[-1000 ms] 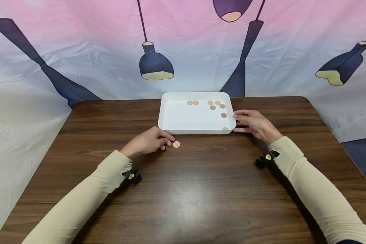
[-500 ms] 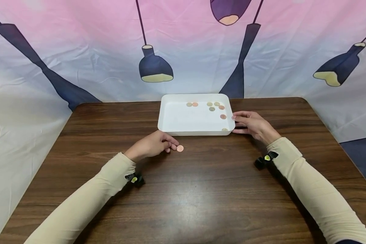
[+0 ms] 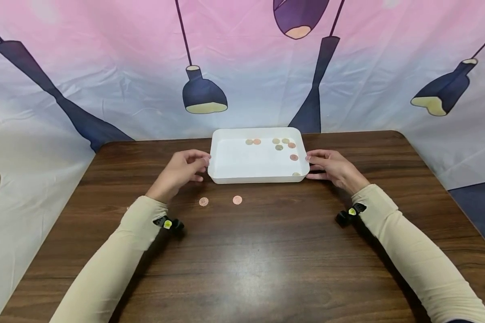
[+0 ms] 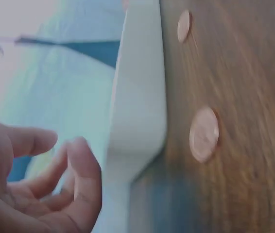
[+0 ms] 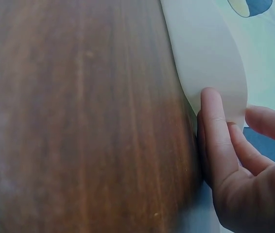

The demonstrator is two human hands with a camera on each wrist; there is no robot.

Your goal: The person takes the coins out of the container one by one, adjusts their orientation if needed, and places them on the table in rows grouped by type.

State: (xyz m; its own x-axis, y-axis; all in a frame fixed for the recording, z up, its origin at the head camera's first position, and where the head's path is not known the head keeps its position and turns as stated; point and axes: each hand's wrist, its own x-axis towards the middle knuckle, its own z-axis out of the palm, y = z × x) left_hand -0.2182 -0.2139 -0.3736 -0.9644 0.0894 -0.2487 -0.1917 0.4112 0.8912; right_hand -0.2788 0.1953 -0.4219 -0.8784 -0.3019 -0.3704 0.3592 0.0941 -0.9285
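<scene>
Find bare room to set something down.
Bare: tabletop between the sleeves, nearer you than two loose coins; also the tray's left front floor. Crowded: its back right, by clustered coins; its ends, by the left hand and right hand.

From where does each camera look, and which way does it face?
Head: on the head, facing forward and down at the white tray; left hand, right hand, sleeves show.
Left wrist: on that wrist, facing the tray and two coppery coins; left hand shows.
Right wrist: on that wrist, facing the tray and wooden table; right hand shows.
Head and left wrist share these coins.
</scene>
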